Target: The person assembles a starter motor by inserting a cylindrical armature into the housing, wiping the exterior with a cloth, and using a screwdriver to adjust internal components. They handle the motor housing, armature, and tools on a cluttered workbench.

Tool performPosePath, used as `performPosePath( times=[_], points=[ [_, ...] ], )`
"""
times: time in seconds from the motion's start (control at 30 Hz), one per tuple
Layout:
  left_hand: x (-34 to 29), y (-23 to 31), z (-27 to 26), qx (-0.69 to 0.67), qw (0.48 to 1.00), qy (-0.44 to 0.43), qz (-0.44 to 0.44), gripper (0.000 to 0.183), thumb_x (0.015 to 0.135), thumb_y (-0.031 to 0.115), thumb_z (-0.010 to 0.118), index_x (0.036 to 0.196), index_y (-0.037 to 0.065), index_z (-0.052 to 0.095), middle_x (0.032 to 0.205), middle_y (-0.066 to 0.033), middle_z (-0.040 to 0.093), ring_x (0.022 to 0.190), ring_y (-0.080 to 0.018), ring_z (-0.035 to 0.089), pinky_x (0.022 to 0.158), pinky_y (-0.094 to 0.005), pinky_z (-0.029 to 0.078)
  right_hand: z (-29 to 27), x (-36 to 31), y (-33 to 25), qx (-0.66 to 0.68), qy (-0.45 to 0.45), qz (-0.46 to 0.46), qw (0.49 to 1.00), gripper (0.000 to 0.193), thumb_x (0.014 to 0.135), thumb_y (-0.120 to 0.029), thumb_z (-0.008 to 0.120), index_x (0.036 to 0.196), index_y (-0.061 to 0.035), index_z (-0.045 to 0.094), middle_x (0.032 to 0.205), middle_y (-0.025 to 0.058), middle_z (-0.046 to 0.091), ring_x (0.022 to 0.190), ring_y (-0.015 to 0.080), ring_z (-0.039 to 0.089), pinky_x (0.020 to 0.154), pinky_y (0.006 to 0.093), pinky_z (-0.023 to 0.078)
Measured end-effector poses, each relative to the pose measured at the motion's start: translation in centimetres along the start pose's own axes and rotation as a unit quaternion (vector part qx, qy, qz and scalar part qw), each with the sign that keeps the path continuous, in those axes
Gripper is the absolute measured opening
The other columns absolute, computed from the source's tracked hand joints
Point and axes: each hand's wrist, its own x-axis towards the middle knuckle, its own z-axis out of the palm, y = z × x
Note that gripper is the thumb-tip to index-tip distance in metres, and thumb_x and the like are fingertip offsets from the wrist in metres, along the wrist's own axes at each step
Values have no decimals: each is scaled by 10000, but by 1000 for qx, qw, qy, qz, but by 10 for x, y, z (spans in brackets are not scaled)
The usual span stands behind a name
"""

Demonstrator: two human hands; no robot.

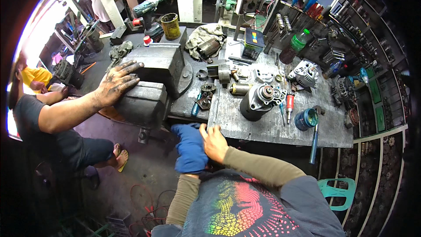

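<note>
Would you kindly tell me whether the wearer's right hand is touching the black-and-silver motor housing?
Apart: in the head view, a strip of benchtop shows between the right hand and the black-and-silver motor housing.

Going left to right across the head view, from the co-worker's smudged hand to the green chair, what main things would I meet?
Co-worker's hand, blue cloth, the person's right hand, upright dark motor unit, red-handled screwdriver, blue jar, green chair.

Of the two hands (215,144), the left is hidden by blue cloth (189,147).
</note>
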Motion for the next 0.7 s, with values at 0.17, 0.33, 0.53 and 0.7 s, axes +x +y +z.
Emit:
performPosePath(
  times=[0.17,0.33,0.53,0.7],
  points=[
    [18,17,-5,-1,1000,-17,0,532,1045,432,550,1433,66,557,1285,-156,690,1184,-313,672,1068,-458,520,-18,27,24,64,153,-251,954,235,917,-239,616,973,-117,809,1400,144,615,1172,265,589,921,394,471],
    [18,33,-20,114,992,-13,55,508,1036,408,563,1414,69,570,1288,-151,689,1185,-308,670,1070,-450,517,-47,75,143,313,55,38,948,456,879,-411,773,1150,-52,698,1156,211,743,1064,391,721,890,502,578],
    [-17,21,-4,110,993,-22,45,479,1024,379,579,1391,72,586,1291,-145,688,1185,-302,669,1074,-440,514,-12,157,246,154,-25,278,948,1046,852,-679,765,1438,129,449,1152,240,761,1056,360,768,883,454,611],
    [-33,12,4,155,985,-48,50,455,1015,355,592,1372,74,599,1294,-140,687,1185,-297,667,1076,-433,511,-1,177,269,209,-9,314,926,717,841,-323,690,1381,92,464,1256,314,710,1151,419,728,974,482,582]
  ],
)
